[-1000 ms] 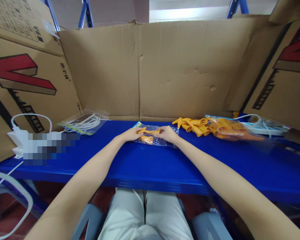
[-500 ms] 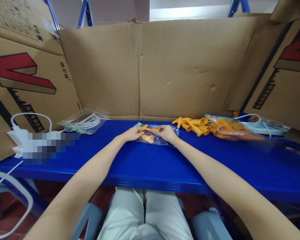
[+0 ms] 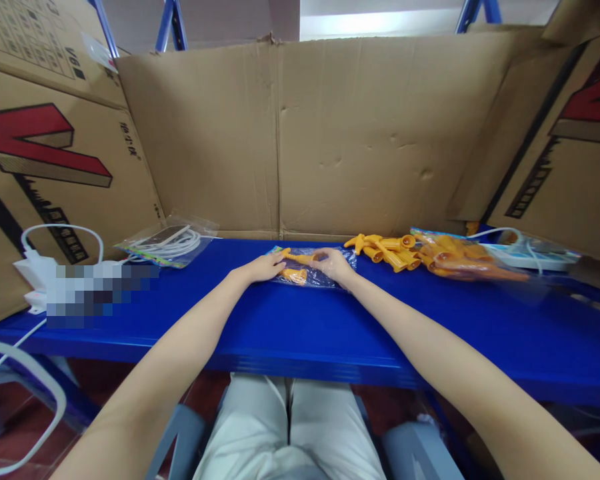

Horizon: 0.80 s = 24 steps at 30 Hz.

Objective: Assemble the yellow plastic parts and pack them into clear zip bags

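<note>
A small clear plastic bag [image 3: 310, 275] with orange plastic parts [image 3: 295, 273] inside lies on the blue table [image 3: 300, 320] in front of me. My left hand [image 3: 263, 268] rests at the bag's left end, fingers curled on its edge. My right hand [image 3: 333, 265] presses on the bag's right side, fingers closed on the plastic. One orange piece [image 3: 300, 256] sticks out between the two hands.
Loose orange parts [image 3: 383, 249] and a filled bag of them [image 3: 455, 257] lie to the right. A bag with white cable [image 3: 167, 241] sits at the left, beside a white charger [image 3: 35, 273]. Cardboard walls [image 3: 360, 133] enclose the table. A power strip [image 3: 530, 257] is at far right.
Both hands stay on the small bag and shift only slightly; the orange piece between them has turned a little toward the back. The view has barely moved.
</note>
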### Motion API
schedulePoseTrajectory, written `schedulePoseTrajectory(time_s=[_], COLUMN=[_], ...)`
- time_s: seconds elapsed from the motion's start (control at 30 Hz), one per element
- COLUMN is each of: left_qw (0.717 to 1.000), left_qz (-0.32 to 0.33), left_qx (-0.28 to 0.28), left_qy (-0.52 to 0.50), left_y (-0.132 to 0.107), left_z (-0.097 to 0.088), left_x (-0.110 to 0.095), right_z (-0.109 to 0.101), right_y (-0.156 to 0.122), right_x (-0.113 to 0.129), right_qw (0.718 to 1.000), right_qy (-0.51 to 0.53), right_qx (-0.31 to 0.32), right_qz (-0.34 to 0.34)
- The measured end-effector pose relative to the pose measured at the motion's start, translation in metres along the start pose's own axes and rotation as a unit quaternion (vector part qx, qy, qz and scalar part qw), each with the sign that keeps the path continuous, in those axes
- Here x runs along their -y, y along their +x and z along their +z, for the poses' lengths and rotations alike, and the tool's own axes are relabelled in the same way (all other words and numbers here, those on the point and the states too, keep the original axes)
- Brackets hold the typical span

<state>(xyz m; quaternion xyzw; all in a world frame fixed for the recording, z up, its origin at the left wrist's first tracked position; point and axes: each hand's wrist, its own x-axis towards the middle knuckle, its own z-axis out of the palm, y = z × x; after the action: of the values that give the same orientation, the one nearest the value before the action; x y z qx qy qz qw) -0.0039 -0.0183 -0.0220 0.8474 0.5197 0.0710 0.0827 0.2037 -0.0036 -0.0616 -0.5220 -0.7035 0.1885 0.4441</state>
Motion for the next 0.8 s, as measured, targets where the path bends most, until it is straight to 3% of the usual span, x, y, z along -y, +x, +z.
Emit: schedulePoseTrajectory(time_s=[0.27, 0.47, 0.8], left_qw=[0.999, 0.999, 0.994], left_qz=[-0.026, -0.034, -0.087], left_qx=[0.019, 0.030, 0.038], left_qy=[0.028, 0.028, 0.056], left_y=[0.0038, 0.0074, 0.0054], left_z=[0.0023, 0.0040, 0.0011], left_x=[0.0041, 0.0086, 0.0083], right_z=[0.0019, 0.0024, -0.0014], right_y=[-0.0005, -0.0044, -0.0028], right_x=[0.0017, 0.0085, 0.0075], right_qw=[0.999, 0.994, 0.996], right_qy=[0.030, 0.074, 0.049], right_qx=[-0.007, 0.038, 0.057], right_qz=[0.034, 0.072, 0.045])
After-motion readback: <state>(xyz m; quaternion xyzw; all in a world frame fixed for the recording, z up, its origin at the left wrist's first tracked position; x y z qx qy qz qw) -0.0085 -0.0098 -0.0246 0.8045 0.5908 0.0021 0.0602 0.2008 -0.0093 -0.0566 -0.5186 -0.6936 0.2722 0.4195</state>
